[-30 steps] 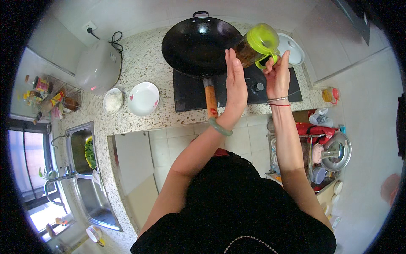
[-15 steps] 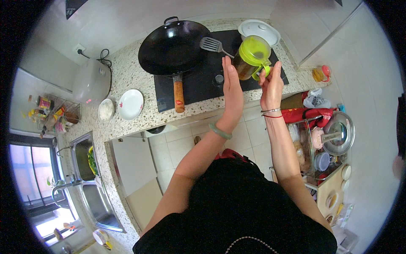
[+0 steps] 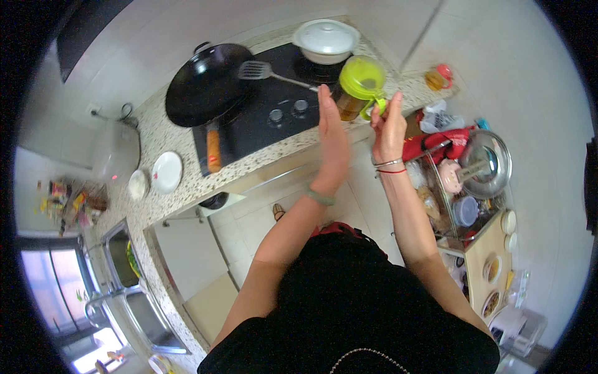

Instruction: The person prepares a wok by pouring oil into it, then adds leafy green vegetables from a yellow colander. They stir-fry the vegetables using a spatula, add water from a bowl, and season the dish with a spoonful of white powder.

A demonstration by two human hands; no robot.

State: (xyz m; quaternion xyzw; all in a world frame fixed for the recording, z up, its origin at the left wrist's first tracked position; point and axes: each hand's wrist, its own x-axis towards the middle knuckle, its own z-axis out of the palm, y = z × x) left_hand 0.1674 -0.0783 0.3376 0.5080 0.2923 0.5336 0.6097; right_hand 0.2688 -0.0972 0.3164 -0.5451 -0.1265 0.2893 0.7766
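Observation:
A clear jug of brown liquid with a lime-green lid (image 3: 360,81) is held up over the front right part of the cooktop. My right hand (image 3: 390,132) is closed on its green handle. Beside the jug's left side, my left hand (image 3: 334,140) is open, fingers straight and flat; whether it touches the jug I cannot tell. A slotted spatula (image 3: 256,70) lies to the left, its handle running behind my left fingertips. Farther left stands a black wok (image 3: 205,87) with a wooden handle.
A white lidded pot (image 3: 327,38) stands behind on the black cooktop (image 3: 252,140). A white plate (image 3: 167,172) and a small bowl (image 3: 139,185) sit on the left counter. At right are a red-lidded jar (image 3: 439,76) and a rack with a glass pan lid (image 3: 492,165).
The view has turned, so the wok, spatula and counter appear farther left. The jug and both my hands have shifted slightly left in view; my right hand keeps hold of the jug.

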